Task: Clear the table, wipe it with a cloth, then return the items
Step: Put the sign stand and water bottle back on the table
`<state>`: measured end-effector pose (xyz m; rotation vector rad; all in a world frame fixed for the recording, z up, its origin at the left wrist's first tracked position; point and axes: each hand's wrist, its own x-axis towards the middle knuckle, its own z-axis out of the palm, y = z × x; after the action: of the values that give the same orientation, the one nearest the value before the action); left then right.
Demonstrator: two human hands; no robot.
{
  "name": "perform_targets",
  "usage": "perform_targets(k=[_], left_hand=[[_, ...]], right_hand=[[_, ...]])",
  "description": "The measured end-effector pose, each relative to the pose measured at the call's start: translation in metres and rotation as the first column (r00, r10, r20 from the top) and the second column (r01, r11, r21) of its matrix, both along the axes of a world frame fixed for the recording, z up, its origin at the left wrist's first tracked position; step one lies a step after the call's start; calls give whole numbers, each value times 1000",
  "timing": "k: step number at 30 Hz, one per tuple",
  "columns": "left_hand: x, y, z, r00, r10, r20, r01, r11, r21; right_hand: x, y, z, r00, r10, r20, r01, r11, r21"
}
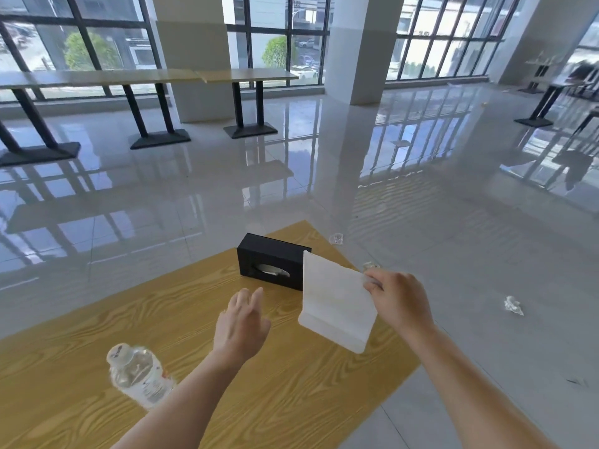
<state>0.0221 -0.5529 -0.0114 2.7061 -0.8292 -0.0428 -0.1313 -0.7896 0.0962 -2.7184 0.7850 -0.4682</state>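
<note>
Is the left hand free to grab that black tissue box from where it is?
Probably yes. The left hand is open and empty, hovering over the table just short of the black tissue box, with nothing between them. The white sheet in the right hand only covers the box's right end.

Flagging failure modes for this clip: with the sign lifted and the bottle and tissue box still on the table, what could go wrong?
1. The right hand pinches the white sign stand by one top corner only; it hangs tilted and could slip or swing into the black tissue box.
2. The water bottle stands right beside the left forearm; a sweep could tip it.
3. The left hand hovers open, supporting nothing.
</note>
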Motion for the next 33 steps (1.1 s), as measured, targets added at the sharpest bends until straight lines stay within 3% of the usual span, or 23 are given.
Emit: perform_targets(k=[13, 21, 33], left_hand=[[69, -56, -108, 951, 255, -176, -188, 926, 327], [77, -83, -147, 864, 465, -191, -392, 861, 323], [78, -84, -155, 863, 496, -95, -443, 835, 327]], right_hand=[[71, -77, -42, 987, -158, 35, 160, 984, -76], [109, -111, -62, 988, -106, 114, 116, 989, -88], [133, -119, -91, 983, -3, 184, 6, 1000, -15]])
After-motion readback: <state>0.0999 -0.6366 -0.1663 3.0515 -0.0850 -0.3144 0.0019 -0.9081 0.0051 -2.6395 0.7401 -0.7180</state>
